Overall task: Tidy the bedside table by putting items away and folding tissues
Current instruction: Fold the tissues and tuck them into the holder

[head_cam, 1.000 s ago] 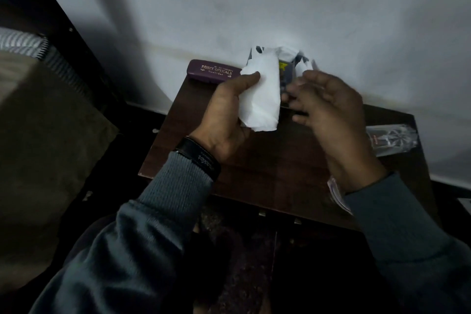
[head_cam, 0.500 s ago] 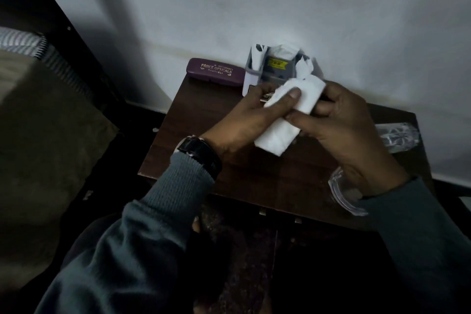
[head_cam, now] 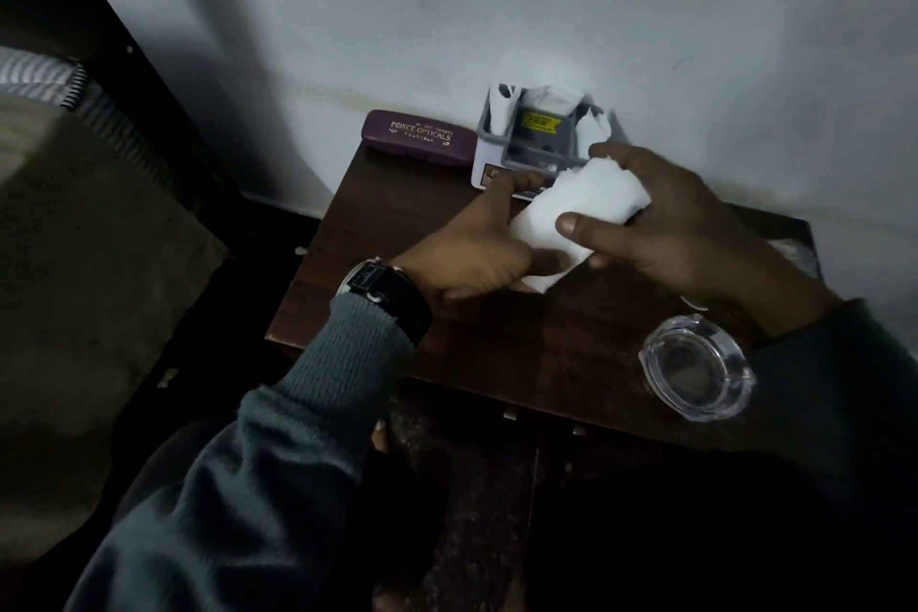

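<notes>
Above the bedside table, both hands pinch the folded tissue between them: left hand, right hand.

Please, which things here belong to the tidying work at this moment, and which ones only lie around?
In the job:
- folded tissue, held by the left hand and right hand
- bedside table

Only lying about for now:
- purple glasses case
- grey holder by the wall
- glass ashtray

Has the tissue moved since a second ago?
Yes, down toward the person: the tissue covered the grey organizer before and now slants just in front of it.
</notes>
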Motion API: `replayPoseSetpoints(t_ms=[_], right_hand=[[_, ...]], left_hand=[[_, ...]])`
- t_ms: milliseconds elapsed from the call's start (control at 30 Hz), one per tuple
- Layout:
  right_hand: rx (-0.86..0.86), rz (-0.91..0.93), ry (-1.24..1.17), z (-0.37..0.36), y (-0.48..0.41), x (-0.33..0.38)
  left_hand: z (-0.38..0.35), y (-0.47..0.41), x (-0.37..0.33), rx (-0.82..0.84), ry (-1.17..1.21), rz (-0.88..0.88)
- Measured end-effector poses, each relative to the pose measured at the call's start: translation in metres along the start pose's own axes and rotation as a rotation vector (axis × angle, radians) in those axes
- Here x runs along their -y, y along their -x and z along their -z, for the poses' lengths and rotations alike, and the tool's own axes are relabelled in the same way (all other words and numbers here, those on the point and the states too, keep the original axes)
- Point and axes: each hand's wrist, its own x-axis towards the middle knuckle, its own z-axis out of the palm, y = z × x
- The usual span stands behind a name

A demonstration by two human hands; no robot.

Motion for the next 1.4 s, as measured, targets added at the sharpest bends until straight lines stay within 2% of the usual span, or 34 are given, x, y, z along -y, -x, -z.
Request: replayPoseSetpoints(t_ms=[67, 167, 333, 533, 667, 800, 933, 1033, 1233, 1400], right_hand=[[0.06, -0.029, 0.07, -0.004, -0.002, 0.0], [0.044, -0.036, 0.134, -0.006, -0.006, -0.003], [0.075, -0.004, 0.085, 0.002, -0.011, -0.006], [0.133, 0.121, 0.242, 0.011, -0.023, 0.001], [0.119, 0.232, 0.323, 0.01, -0.037, 0.006], [-0.079, 0.311, 0.38, 0.025, -0.063, 0.009], [-0.204, 0.381, 0.394, 0.03, -0.087, 0.006], [-0.182, 0.406, 0.398, 0.019, -0.096, -0.002], [-0.086, 0.338, 0.461, 0.009, -0.103, -0.019], [-0.034, 0.318, 0.55, 0.008, -0.111, -0.01]], left_hand=[[-0.004, 0.0, 0.001, 0.022, -0.007, -0.01], [-0.004, 0.001, 0.004, 0.028, -0.039, -0.018], [0.004, 0.001, 0.007, 0.007, -0.195, -0.03], [0.006, -0.001, 0.011, -0.128, -0.324, -0.117], [0.008, -0.001, 0.007, -0.251, -0.321, -0.18], [0.017, -0.004, 0.008, -0.498, -0.236, -0.093], [0.029, -0.005, 0.006, -0.578, -0.125, 0.007], [0.031, -0.009, 0.004, -0.591, 0.012, 0.07], [0.03, -0.006, -0.001, -0.54, 0.245, 0.125], [0.03, -0.002, -0.006, -0.513, 0.244, 0.127]])
